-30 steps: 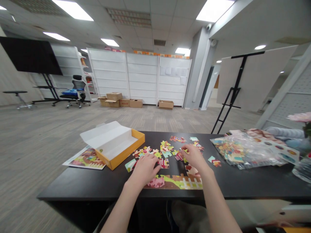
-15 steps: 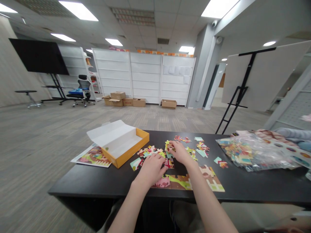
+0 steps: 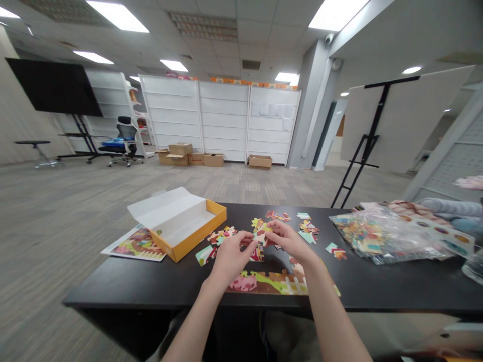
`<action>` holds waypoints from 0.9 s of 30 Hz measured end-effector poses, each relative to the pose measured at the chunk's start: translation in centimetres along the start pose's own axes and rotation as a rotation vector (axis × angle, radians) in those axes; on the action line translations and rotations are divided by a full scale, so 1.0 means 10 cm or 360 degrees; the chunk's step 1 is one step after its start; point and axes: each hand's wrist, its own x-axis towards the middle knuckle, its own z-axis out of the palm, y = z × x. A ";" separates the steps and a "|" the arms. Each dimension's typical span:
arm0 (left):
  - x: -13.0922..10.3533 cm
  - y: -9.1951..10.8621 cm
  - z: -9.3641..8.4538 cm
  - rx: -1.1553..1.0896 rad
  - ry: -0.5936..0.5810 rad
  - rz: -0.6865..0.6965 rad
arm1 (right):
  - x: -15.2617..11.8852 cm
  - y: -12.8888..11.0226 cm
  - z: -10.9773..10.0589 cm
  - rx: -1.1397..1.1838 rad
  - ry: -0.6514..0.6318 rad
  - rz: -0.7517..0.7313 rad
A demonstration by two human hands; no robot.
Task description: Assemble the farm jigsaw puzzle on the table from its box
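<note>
Both my hands hold a light puzzle piece (image 3: 260, 236) with dark red spots, raised over the loose pieces. My left hand (image 3: 234, 252) pinches its left side between thumb and fingers. On its right side, my right hand (image 3: 287, 240) has its fingers closed round the edge. Below them, a joined puzzle strip (image 3: 264, 282) with a pink animal and a fence lies along the table's near edge; my right forearm hides part of it. Loose pieces (image 3: 222, 235) lie beyond and left of my left hand, and more pieces (image 3: 308, 232) lie to the right.
An open yellow box (image 3: 199, 229) with white flaps stands at the left on a picture sheet (image 3: 138, 244). At the right is a clear plastic bag (image 3: 373, 234) of pieces beside rolled fabrics. The black table (image 3: 143, 281) has its near edge in front of me.
My left hand has risen from the pieces and now pinches the spotted piece. My right hand has drawn nearer with it. The view has shifted slightly.
</note>
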 end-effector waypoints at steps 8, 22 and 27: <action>0.13 0.07 0.17 -0.0656 -0.0005 -0.0112 | -0.29 -0.03 -0.21 -0.0222 0.0078 0.0170; 0.17 0.23 0.43 -0.0785 -0.0140 -0.0121 | -0.43 -0.10 -0.26 -0.0181 0.0000 0.0088; 0.19 0.26 0.47 -0.0777 -0.0180 -0.0128 | -0.43 0.00 -0.37 -0.0107 0.0123 0.0089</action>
